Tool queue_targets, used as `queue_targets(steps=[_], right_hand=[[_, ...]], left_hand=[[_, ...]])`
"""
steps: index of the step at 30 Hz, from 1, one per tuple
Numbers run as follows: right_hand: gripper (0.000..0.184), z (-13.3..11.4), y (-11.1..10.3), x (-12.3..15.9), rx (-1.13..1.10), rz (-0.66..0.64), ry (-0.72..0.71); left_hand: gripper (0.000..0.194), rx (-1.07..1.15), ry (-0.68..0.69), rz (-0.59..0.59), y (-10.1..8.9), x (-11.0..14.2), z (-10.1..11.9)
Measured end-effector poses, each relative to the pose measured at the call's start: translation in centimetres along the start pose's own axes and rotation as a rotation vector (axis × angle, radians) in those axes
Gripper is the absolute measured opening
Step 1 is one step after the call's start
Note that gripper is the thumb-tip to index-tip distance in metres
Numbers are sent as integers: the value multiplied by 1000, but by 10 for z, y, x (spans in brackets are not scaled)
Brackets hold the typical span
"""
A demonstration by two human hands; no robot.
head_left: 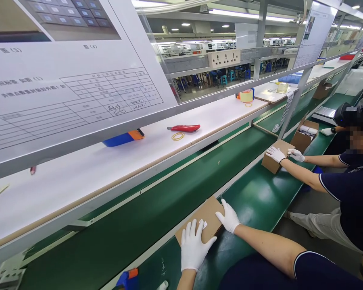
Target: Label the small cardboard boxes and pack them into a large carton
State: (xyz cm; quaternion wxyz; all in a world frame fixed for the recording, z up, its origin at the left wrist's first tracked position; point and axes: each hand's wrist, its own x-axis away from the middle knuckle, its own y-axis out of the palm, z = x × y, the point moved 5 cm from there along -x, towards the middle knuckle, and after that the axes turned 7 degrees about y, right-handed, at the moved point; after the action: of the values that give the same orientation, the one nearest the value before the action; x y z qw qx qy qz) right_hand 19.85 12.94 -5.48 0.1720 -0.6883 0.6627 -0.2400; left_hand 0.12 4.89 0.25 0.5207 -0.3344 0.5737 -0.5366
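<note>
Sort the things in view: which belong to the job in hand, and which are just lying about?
In hand:
- cardboard box, under both hands
- left hand, fingers spread on it
- right hand, at its edge

Apparently lying about, on the white shelf:
- red-handled tool
- yellow bands

On the white shelf I see a red knife (185, 128) touching a yellow rubber band (178, 137); a socket strip (224, 59) sits on the rail (187, 63) beyond.
</note>
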Motion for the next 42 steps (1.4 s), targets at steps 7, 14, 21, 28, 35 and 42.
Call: queue_targets(steps=[7, 14, 21, 28, 35, 42], right_hand=[[75, 0, -1, 1, 5, -3, 4], [76, -2, -3, 2, 2, -16, 20], [76, -7, -5, 3, 3, -26, 31], [73, -20, -12, 4, 17, -46, 88], [77, -17, -4, 10, 20, -88, 65], [69, -38, -96, -83, 120, -260, -65]], left_hand=[[82, 7, -9, 0, 1, 0, 0], [84, -3, -7, -8, 2, 2, 0], [84, -8, -14, -22, -2, 1, 2], [82, 2, -15, -32, -7, -2, 3], [84, -5, 29, -61, -5, 0, -12], [85, 9, 9, -75, -10, 1, -25]])
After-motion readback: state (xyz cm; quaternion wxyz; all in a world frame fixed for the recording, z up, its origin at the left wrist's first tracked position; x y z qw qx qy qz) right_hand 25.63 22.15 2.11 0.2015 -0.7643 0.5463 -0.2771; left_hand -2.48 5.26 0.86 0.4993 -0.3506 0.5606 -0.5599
